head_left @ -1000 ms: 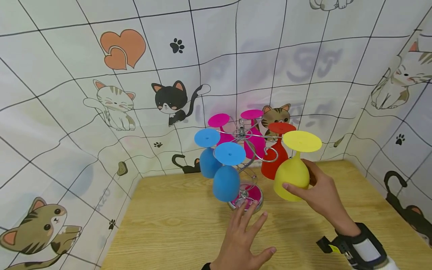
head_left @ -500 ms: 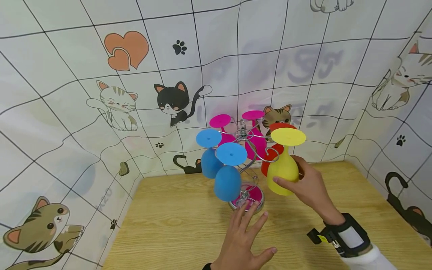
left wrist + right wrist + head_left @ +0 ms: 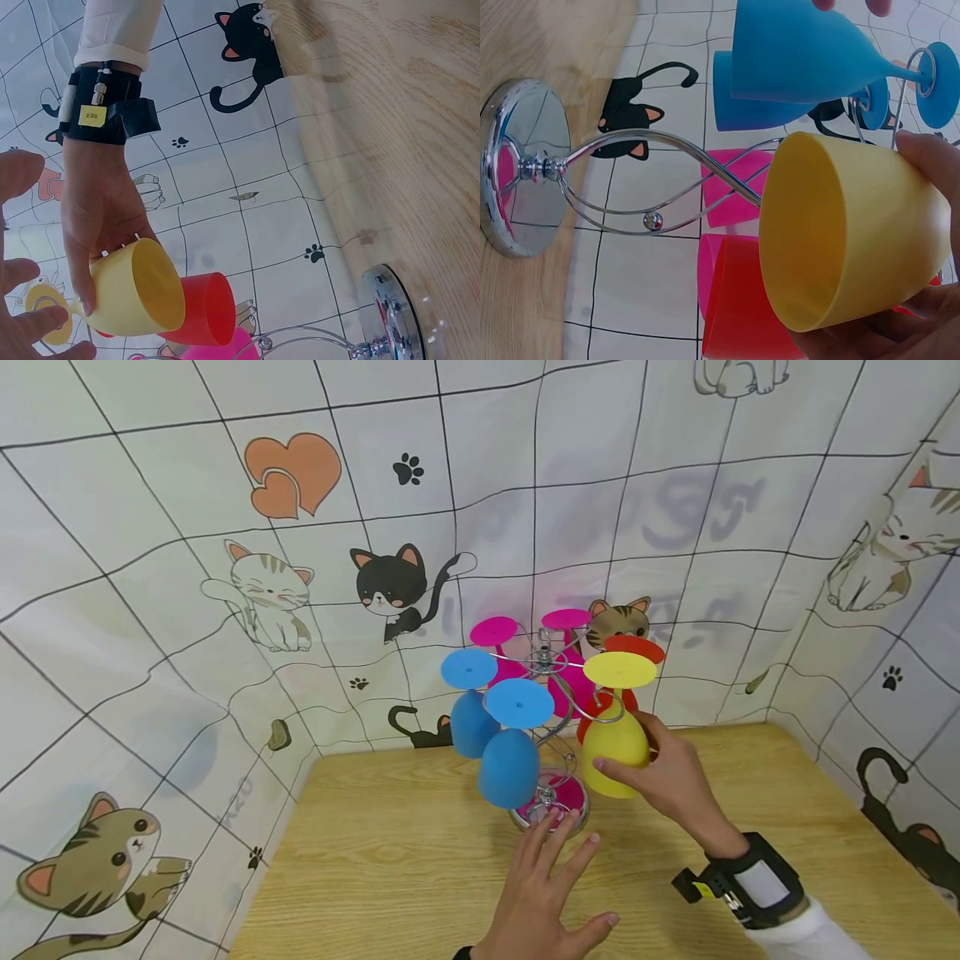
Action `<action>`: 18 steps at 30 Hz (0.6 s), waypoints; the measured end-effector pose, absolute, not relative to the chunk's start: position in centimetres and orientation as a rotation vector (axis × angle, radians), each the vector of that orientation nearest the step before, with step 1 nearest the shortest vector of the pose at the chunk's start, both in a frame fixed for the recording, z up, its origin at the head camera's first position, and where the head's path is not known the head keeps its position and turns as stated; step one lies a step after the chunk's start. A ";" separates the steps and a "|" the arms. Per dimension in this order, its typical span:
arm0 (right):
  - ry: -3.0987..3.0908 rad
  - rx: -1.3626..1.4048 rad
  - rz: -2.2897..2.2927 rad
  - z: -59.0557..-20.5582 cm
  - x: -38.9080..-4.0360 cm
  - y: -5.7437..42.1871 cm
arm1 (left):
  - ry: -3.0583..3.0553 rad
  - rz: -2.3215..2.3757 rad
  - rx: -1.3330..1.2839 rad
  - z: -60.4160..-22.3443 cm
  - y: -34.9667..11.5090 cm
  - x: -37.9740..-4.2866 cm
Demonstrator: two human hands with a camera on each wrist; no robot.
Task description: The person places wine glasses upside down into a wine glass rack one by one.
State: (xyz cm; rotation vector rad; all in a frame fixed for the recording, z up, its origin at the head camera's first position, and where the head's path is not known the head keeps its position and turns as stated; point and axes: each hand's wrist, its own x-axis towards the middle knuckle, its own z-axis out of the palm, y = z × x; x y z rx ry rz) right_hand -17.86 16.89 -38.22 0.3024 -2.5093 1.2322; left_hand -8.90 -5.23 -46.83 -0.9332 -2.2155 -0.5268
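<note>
My right hand (image 3: pixel 678 781) grips the bowl of a yellow plastic goblet (image 3: pixel 617 764), which is upside down with its round foot on top. The goblet's stem is right at a curled front wire hook of the chrome goblet rack (image 3: pixel 545 662), its foot above the wire. In the left wrist view, the wire ring overlaps the goblet's yellow foot (image 3: pixel 52 307). My left hand (image 3: pixel 542 893) is spread, fingertips at the front of the rack's round base (image 3: pixel 572 793). Two blue goblets (image 3: pixel 510 772) hang on the rack's left side.
A red goblet (image 3: pixel 636 648) hangs behind the yellow one, partly hidden by it. Two pink goblets (image 3: pixel 493 630) hang at the back. The rack stands on a wooden table (image 3: pixel 390 843), close to a cat-patterned wall covering (image 3: pixel 487 460).
My right hand has moved left with the yellow goblet, bringing its stem to the front hook and covering more of the red goblet. My left hand stays by the base.
</note>
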 end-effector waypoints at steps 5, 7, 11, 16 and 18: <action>-2.516 0.318 1.241 -38.6 -18.2 16.4 | -2.207 -0.524 -0.935 -46.8 -5.2 -8.9; -2.526 0.318 1.247 -38.7 -18.3 16.2 | -2.209 -0.523 -0.937 -46.8 -5.3 -8.9; -2.547 0.323 1.230 -38.8 -18.6 15.7 | -2.206 -0.524 -0.937 -46.7 -5.3 -8.8; -2.558 0.336 1.231 -38.9 -18.9 15.1 | -2.189 -0.546 -0.932 -46.5 -5.3 -8.8; -2.556 0.347 1.253 -39.0 -18.9 14.9 | -2.185 -0.554 -0.927 -46.4 -5.3 -8.8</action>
